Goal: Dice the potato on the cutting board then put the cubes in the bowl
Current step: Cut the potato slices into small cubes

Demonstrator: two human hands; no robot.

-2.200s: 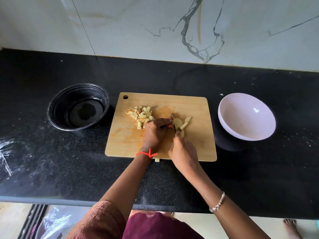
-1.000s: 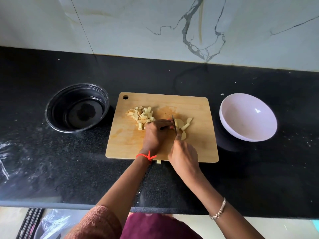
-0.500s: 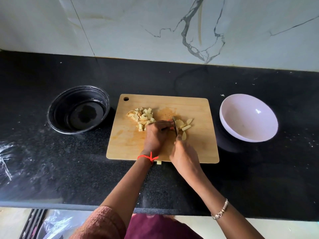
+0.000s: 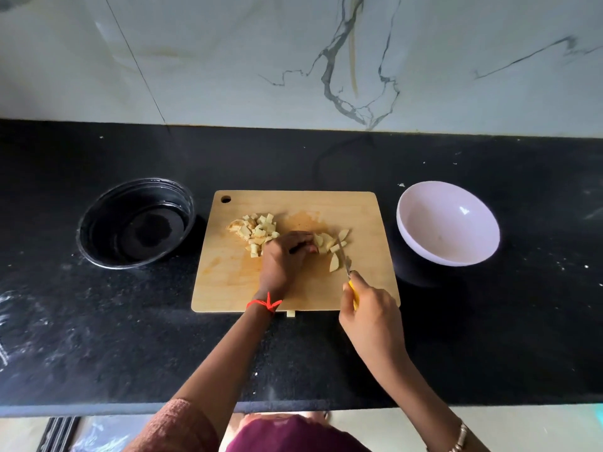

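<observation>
A wooden cutting board (image 4: 228, 275) lies on the black counter. A heap of potato cubes (image 4: 259, 231) sits at its left middle. Uncut potato slices (image 4: 332, 246) lie at the board's centre right. My left hand (image 4: 284, 256) has its fingers curled down on the slices' left end, holding them. My right hand (image 4: 368, 314) grips a yellow-handled knife (image 4: 346, 262) whose blade points away, just right of the slices. An empty pale pink bowl (image 4: 447, 223) stands to the right of the board.
A black round bowl (image 4: 135, 223) with liquid in it stands left of the board. One stray potato cube (image 4: 290, 314) lies on the counter at the board's near edge. A marble wall backs the counter; the counter's front edge runs near my body.
My right hand has drawn the knife back and to the right, away from the slices. My left hand stays on the potato pieces.
</observation>
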